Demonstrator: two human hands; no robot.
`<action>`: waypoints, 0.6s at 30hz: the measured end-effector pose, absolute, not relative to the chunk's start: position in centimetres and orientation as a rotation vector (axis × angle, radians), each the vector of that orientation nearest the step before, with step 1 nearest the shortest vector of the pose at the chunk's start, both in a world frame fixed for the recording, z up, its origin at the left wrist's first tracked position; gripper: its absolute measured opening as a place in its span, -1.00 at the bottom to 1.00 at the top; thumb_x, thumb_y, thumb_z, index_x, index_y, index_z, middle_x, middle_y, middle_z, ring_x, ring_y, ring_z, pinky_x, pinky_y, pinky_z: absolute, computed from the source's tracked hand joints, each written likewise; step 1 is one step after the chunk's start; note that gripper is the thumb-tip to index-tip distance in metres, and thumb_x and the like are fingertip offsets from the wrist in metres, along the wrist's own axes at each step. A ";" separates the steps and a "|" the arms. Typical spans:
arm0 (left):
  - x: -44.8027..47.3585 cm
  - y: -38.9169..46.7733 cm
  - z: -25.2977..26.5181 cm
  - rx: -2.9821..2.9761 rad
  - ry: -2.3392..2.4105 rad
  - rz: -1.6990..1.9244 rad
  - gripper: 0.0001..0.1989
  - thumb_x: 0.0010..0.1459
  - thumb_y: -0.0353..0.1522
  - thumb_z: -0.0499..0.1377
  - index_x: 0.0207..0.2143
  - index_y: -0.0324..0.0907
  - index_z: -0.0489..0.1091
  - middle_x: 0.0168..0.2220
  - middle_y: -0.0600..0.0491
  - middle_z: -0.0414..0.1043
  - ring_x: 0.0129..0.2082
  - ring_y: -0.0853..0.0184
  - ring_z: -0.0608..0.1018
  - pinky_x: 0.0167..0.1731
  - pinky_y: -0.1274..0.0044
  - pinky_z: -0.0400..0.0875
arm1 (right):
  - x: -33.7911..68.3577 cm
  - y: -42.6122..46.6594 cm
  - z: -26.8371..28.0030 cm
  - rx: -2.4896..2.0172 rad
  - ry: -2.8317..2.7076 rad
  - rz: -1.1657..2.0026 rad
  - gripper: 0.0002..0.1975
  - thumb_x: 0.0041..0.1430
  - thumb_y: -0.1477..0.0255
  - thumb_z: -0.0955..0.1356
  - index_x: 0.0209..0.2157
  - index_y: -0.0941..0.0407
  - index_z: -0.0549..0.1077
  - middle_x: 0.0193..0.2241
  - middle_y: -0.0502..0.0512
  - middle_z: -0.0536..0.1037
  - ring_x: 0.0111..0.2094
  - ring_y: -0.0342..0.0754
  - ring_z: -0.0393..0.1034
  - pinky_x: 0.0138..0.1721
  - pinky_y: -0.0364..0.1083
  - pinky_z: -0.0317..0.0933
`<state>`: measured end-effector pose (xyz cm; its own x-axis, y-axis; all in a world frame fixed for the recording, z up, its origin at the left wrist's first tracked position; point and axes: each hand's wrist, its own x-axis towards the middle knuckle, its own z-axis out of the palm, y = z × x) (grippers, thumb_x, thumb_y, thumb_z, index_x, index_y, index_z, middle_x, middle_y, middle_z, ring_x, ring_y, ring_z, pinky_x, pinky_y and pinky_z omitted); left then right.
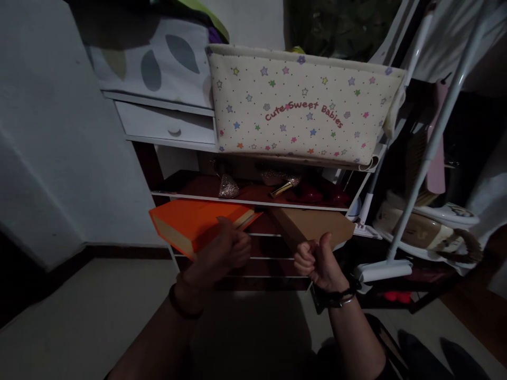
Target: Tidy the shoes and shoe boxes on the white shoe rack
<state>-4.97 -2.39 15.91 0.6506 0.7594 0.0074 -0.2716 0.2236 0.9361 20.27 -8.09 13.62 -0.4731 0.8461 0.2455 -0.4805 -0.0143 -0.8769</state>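
Note:
An orange box point(190, 216) with a tan side juts out at an angle from the shoe rack. My left hand point(227, 245) is in front of its right part, fingers curled in and thumb raised; nothing shows in it. A brown cardboard box point(317, 222) sits to the right on the same level. Just before it, my right hand point(319, 258) is closed in a loose fist with the thumb up, and I see nothing held. Whether either hand touches a box, I cannot tell.
Glittery shoes point(228, 186) and dark red shoes point(336, 196) stand on the shelf above the boxes. Over them is a star-patterned fabric bin point(304, 111), beside a white drawer point(166, 122). A white-headed mop point(384, 270) leans at the right, near a black rack.

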 end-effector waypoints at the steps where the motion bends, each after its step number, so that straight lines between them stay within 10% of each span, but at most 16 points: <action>1: -4.8 -2.4 15.9 1.136 0.513 0.756 -0.16 -0.15 0.50 -0.32 -0.74 -0.08 -0.05 -0.78 0.22 -0.23 -0.78 0.57 -0.11 -0.73 0.58 -0.31 | 20.3 -8.1 13.7 -0.443 -1.247 1.676 -0.20 0.02 -0.41 0.27 -0.66 0.05 0.05 -0.72 -0.24 -0.07 -0.70 -0.31 -0.28 -0.66 -0.22 -0.32; 13: -2.1 -3.4 16.6 1.160 0.538 0.763 -0.18 -0.01 0.45 -0.09 -0.75 -0.08 -0.04 -0.77 0.23 -0.21 -0.77 0.58 -0.09 -0.70 0.58 -0.25 | 21.2 -8.7 13.8 -0.559 -1.252 1.569 -0.22 0.06 -0.40 0.27 -0.66 0.05 0.09 -0.70 -0.23 -0.05 -0.68 -0.28 -0.26 -0.65 -0.19 -0.29; 18: 2.0 -1.9 13.4 1.020 0.636 0.963 -0.28 0.11 0.31 0.09 -0.56 -0.18 0.28 -0.64 0.12 0.22 -0.63 0.50 0.27 -0.57 0.64 0.16 | 27.8 -7.2 13.8 -0.964 -0.917 0.623 -0.41 0.21 -0.19 0.36 -0.46 0.08 0.39 -0.52 -0.07 0.31 -0.51 -0.17 0.14 -0.46 -0.17 0.10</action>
<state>2.00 -1.93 13.42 0.4557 0.8900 -0.0118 -0.3597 0.1963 0.9122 27.82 -7.23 13.78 0.4883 0.7900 0.3707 -0.0539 0.4513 -0.8907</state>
